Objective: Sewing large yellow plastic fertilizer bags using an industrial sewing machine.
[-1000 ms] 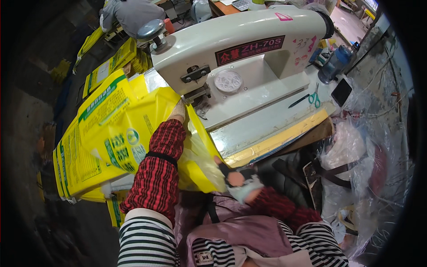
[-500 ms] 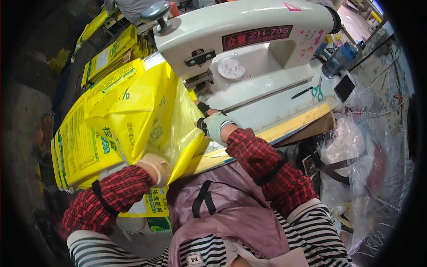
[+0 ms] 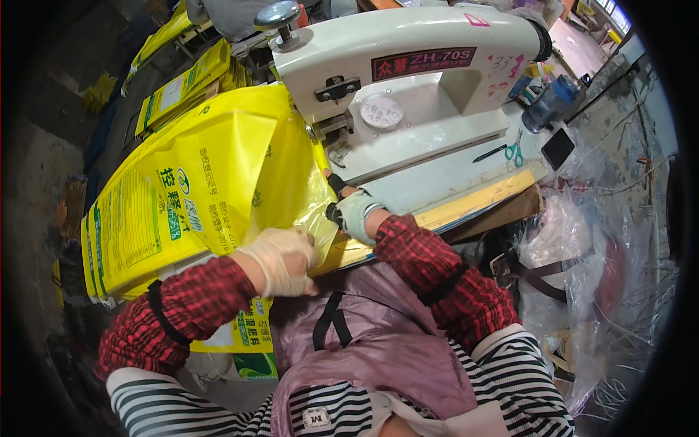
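A large yellow printed bag [image 3: 226, 160] spreads from the stack on the left to the needle area of a white sewing machine [image 3: 408, 62]. A thin see-through liner [image 3: 320, 207] shows at its right edge. My left hand [image 3: 280, 261], in a pale glove, is curled at the bag's near edge; its fingertips are partly hidden. My right hand [image 3: 357, 211], in a pale glove with dark finger coverings, pinches the bag's right edge just in front of the needle area. Both hands rest near the yellow-edged table front.
Folded yellow bags [image 3: 186, 84] lie in a stack behind on the left. Teal-handled scissors [image 3: 514, 153], a black pen [image 3: 488, 153] and a phone [image 3: 558, 148] lie right of the machine. A blue-topped jug [image 3: 553, 102] stands beyond. Clear plastic [image 3: 564, 233] hangs at the right.
My left hand has moved up and right along the bag's near edge. The bag's folded upper part has opened out flatter. My right hand stays at the edge by the needle area.
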`<state>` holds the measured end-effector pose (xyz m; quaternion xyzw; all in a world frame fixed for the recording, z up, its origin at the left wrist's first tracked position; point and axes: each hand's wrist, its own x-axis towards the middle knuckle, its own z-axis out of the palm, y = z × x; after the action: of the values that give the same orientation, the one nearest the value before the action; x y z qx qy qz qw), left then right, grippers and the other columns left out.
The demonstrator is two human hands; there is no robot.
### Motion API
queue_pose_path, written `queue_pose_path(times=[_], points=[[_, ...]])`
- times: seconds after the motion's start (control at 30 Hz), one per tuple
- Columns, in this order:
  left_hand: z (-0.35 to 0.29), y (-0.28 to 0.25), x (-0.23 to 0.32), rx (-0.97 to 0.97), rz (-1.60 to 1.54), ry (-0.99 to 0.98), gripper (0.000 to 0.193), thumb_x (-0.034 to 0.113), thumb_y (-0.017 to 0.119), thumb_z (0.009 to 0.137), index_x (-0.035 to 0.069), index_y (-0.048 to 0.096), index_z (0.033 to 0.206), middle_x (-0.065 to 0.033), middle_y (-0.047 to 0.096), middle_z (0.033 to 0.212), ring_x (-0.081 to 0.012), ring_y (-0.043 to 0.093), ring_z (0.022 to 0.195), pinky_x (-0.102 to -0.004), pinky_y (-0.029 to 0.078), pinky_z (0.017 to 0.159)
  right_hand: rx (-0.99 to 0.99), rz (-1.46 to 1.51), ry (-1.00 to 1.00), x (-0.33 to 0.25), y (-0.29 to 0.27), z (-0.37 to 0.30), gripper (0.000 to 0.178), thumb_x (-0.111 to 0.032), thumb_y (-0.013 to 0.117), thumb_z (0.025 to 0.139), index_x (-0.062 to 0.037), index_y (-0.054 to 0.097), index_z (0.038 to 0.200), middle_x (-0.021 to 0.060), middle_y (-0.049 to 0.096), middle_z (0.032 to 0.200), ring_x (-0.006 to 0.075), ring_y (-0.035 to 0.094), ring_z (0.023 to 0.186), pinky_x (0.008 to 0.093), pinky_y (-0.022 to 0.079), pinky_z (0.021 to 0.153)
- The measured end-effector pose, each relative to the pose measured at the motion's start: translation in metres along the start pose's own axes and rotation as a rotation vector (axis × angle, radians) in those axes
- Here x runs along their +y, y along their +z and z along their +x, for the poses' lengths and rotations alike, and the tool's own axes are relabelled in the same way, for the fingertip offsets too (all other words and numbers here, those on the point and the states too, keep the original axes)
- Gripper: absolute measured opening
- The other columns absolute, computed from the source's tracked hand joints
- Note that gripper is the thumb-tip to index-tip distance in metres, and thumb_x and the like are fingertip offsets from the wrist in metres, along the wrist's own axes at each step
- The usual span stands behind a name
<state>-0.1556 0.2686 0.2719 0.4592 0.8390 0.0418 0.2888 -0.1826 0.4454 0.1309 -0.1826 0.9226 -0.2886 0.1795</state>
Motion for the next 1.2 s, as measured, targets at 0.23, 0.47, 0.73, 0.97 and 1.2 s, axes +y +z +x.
queue_pose_path(times=[0.23, 0.47, 0.73, 0.97, 1.2], points=[[0.01, -0.047, 0.031, 0.168, 0.717, 0.415, 0.008, 0.024, 0.063, 0.062, 0.016, 0.063, 0.061, -0.0046, 0.06, 0.082, -0.0229, 0.052, 0.083, -0.0375, 0.039, 0.073, 0.057, 1.076, 0.363, 0.028, 0.035, 0.017, 0.043, -0.036, 0.058, 0.083, -0.004, 0.066, 0.11, 0.0149, 0.068, 0.093, 0.0291, 0.067, 0.087, 0.0401, 0.053, 0.074], [0.019, -0.002, 0.05, -0.146, 0.52, 0.369, 0.01, 0.022, 0.063, 0.068, 0.013, 0.067, 0.065, -0.0043, 0.065, 0.067, -0.0229, 0.063, 0.065, -0.0381, 0.042, 0.06, -0.017, 0.117, 0.513, -0.049, -0.003, -0.038, 0.058, -0.033, 0.05, 0.086, -0.0149, 0.037, 0.139, 0.0206, 0.067, 0.099, 0.0369, 0.064, 0.094, 0.0476, 0.05, 0.08], [0.01, -0.066, 0.034, -0.196, 0.787, 0.149, 0.008, 0.027, 0.065, 0.064, 0.02, 0.065, 0.061, -0.0002, 0.061, 0.065, -0.0202, 0.061, 0.069, -0.0379, 0.038, 0.069, -0.04, 0.524, 0.79, -0.059, -0.058, -0.015, 0.055, -0.051, 0.026, 0.095, -0.0147, 0.043, 0.133, 0.0192, 0.068, 0.082, 0.0347, 0.067, 0.08, 0.0429, 0.052, 0.069], [0.026, 0.015, 0.08, -0.226, 0.235, 0.334, 0.018, 0.013, 0.06, 0.072, -0.002, 0.068, 0.077, -0.0187, 0.065, 0.074, -0.0332, 0.066, 0.07, -0.0424, 0.052, 0.058, 0.023, 0.287, 0.543, -0.058, -0.019, -0.036, 0.05, -0.04, 0.028, 0.096, -0.0091, 0.048, 0.13, 0.0243, 0.063, 0.106, 0.0398, 0.062, 0.099, 0.0462, 0.048, 0.086], [0.013, -0.106, 0.044, -0.277, 0.636, -0.056, 0.013, 0.021, 0.064, 0.069, 0.01, 0.07, 0.072, -0.01, 0.067, 0.072, -0.0271, 0.064, 0.066, -0.0406, 0.047, 0.059, 0.085, 0.43, 0.83, -0.051, -0.027, 0.004, 0.069, -0.056, 0.017, 0.096, -0.0068, 0.059, 0.122, 0.0208, 0.067, 0.102, 0.0381, 0.064, 0.094, 0.0476, 0.051, 0.079]])
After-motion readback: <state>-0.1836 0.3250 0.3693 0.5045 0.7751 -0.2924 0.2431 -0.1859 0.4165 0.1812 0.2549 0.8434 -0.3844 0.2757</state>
